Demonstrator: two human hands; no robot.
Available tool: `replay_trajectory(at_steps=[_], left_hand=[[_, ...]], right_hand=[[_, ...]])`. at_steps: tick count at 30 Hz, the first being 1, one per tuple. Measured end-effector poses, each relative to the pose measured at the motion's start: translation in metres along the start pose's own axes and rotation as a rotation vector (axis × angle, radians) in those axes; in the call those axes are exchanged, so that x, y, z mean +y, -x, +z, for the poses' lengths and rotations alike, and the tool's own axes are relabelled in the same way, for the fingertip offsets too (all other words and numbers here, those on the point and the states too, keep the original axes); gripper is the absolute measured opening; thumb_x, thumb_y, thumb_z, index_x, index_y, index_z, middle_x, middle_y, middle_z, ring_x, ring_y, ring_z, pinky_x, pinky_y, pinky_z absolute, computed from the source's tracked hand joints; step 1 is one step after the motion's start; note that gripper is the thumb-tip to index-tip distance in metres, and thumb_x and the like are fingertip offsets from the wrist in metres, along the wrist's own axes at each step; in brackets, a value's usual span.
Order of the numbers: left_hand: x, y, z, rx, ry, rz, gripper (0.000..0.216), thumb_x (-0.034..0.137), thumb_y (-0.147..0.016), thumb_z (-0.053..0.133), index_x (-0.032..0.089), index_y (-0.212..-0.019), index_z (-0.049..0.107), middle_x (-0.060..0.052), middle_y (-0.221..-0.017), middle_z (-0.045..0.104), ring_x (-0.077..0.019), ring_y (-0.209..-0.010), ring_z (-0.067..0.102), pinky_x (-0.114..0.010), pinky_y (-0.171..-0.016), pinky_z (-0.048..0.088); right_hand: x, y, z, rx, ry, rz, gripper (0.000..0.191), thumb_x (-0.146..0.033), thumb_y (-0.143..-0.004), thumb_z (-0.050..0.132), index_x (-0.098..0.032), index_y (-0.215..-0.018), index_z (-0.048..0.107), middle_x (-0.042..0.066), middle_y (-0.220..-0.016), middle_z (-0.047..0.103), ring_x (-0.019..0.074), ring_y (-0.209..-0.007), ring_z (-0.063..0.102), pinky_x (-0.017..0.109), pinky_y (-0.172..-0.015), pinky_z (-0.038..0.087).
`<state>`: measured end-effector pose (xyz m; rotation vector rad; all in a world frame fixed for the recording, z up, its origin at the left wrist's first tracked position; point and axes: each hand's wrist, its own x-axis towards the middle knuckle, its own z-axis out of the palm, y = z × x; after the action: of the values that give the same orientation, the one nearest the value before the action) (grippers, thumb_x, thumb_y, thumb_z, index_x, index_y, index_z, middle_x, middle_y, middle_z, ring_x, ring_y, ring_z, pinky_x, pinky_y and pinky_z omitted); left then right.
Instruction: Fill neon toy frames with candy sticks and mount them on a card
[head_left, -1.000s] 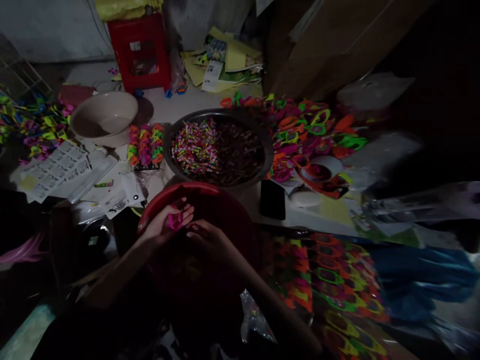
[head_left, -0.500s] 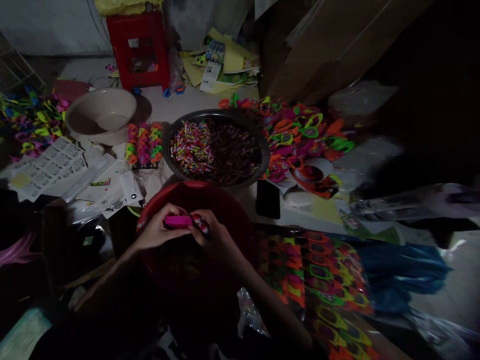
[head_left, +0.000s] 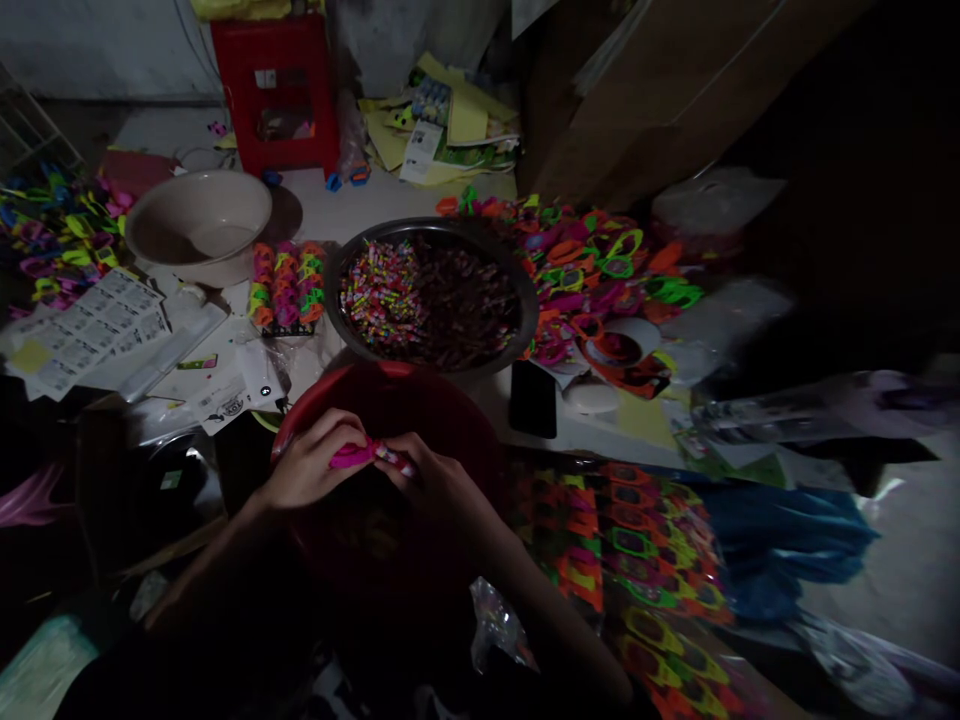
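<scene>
My left hand (head_left: pixel 309 467) is closed round a bright pink plastic toy watch (head_left: pixel 348 456), partly covered by its fingers. In my right hand (head_left: pixel 435 478), a small wrapped candy (head_left: pixel 394 460) with red and white print is pinched between the fingers. Its near end meets the pink watch; whether it is inside the watch I cannot tell. Both hands are over a large red basin (head_left: pixel 390 371), whose inside is dark. Just beyond stands a dark metal bowl (head_left: pixel 531 315) holding colourful wrapped candies (head_left: pixel 381 292) on its left and darker pieces on its right.
Right of the bowl lies a heap of colourful toy watches (head_left: pixel 592 260). A black phone (head_left: pixel 533 400) rests near the table edge. Bagged watches (head_left: pixel 637 540) lie at lower right. On the left are a pale basin (head_left: pixel 135 240), printed sheets (head_left: pixel 97 330) and a red stool (head_left: pixel 274 100).
The pink watch has turned and is more covered by my left fingers. The candy has tilted, its end now against the watch. My view has shifted slightly.
</scene>
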<state>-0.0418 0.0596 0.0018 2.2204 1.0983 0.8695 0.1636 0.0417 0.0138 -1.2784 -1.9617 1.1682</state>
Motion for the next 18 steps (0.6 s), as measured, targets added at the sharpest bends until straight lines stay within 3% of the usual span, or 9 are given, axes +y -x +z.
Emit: replay_trajectory(at_steps=[4, 7, 10, 14, 18], left_hand=[[0.005, -0.001, -0.01, -0.088, -0.204, 0.132, 0.017, 0.025, -0.096, 0.045, 0.02, -0.102, 0.06, -0.005, -0.103, 0.061, -0.0126, -0.094, 0.062, -0.023, -0.083, 0.05], [0.01, -0.004, -0.016, -0.152, -0.258, 0.136, 0.025, 0.026, -0.098, 0.037, 0.02, -0.104, 0.06, -0.004, -0.1, 0.064, -0.0124, -0.092, 0.063, -0.022, -0.082, 0.051], [0.007, -0.005, -0.016, -0.211, -0.239, 0.101, 0.025, 0.026, -0.098, 0.038, 0.02, -0.105, 0.061, -0.004, -0.101, 0.065, -0.0133, -0.093, 0.063, -0.023, -0.084, 0.051], [-0.008, 0.0, -0.002, -0.217, -0.257, 0.084, 0.024, 0.023, -0.096, 0.043, 0.023, -0.105, 0.065, -0.004, -0.1, 0.066, -0.0134, -0.09, 0.063, -0.022, -0.077, 0.051], [-0.013, 0.0, 0.016, -0.176, -0.352, 0.249, 0.027, 0.019, -0.096, 0.04, 0.02, -0.103, 0.066, -0.005, -0.099, 0.067, -0.0151, -0.082, 0.061, -0.026, -0.076, 0.047]], right_hand=[[-0.002, 0.003, -0.002, -0.114, 0.21, -0.144, 0.013, -0.015, -0.09, 0.046, -0.02, -0.097, 0.055, 0.005, -0.093, 0.065, 0.0159, -0.082, 0.064, 0.022, -0.065, 0.047], [-0.008, 0.005, -0.005, -0.212, 0.271, -0.217, 0.02, -0.014, -0.083, 0.053, -0.019, -0.102, 0.052, 0.005, -0.093, 0.062, 0.0148, -0.078, 0.061, 0.021, -0.061, 0.045], [-0.013, 0.004, -0.006, -0.257, 0.254, -0.185, 0.031, -0.014, -0.079, 0.059, -0.016, -0.108, 0.049, 0.004, -0.091, 0.06, 0.0134, -0.074, 0.06, 0.021, -0.058, 0.043], [-0.005, -0.002, -0.006, -0.348, 0.33, -0.124, 0.018, -0.008, -0.086, 0.05, -0.015, -0.102, 0.053, 0.006, -0.093, 0.063, 0.0129, -0.074, 0.062, 0.02, -0.056, 0.041], [0.015, -0.005, -0.014, -0.372, 0.285, 0.017, 0.011, -0.013, -0.093, 0.046, -0.016, -0.097, 0.055, 0.002, -0.082, 0.065, 0.0115, -0.065, 0.062, 0.021, -0.055, 0.039]])
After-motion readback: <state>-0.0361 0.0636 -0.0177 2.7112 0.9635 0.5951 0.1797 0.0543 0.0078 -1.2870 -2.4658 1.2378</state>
